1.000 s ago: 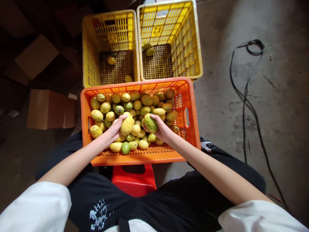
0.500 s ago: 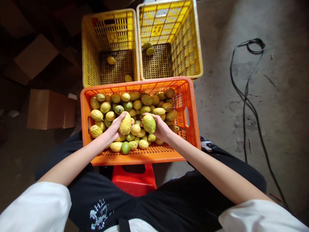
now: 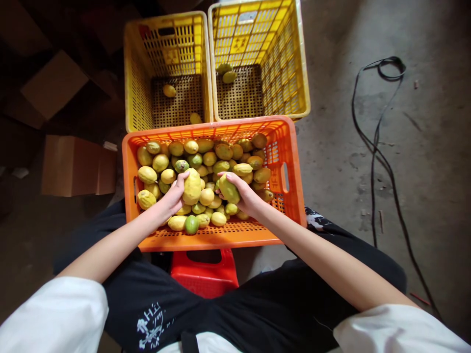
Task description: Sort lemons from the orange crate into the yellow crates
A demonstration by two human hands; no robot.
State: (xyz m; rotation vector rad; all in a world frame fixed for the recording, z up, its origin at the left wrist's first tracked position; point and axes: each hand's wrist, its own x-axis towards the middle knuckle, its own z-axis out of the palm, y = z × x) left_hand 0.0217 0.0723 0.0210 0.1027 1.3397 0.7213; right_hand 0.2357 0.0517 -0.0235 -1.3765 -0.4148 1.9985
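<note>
My left hand (image 3: 177, 192) is closed around a yellow lemon (image 3: 192, 187), its thumb on the upper side. In my right hand (image 3: 243, 190) is a greener lemon (image 3: 229, 189), with the thumb laid over it and the other fingers partly hidden beneath. Both hands are above an orange crate (image 3: 213, 240) filled with many yellow and greenish lemons. One small, bright green fruit (image 3: 191, 225) lies near the crate's front edge.
Beyond the orange crate stand a left yellow crate (image 3: 129, 88) and a right yellow crate (image 3: 305, 88), each with a few lemons inside. A red stool (image 3: 204, 279) is below. Cardboard boxes (image 3: 77, 166) sit left; a dark cable (image 3: 375, 147) lies on the floor at right.
The greener lemon has turned in my right hand, and my thumb now reaches farther over it. The yellow lemon in my left hand has turned slightly. The crates have stayed put.
</note>
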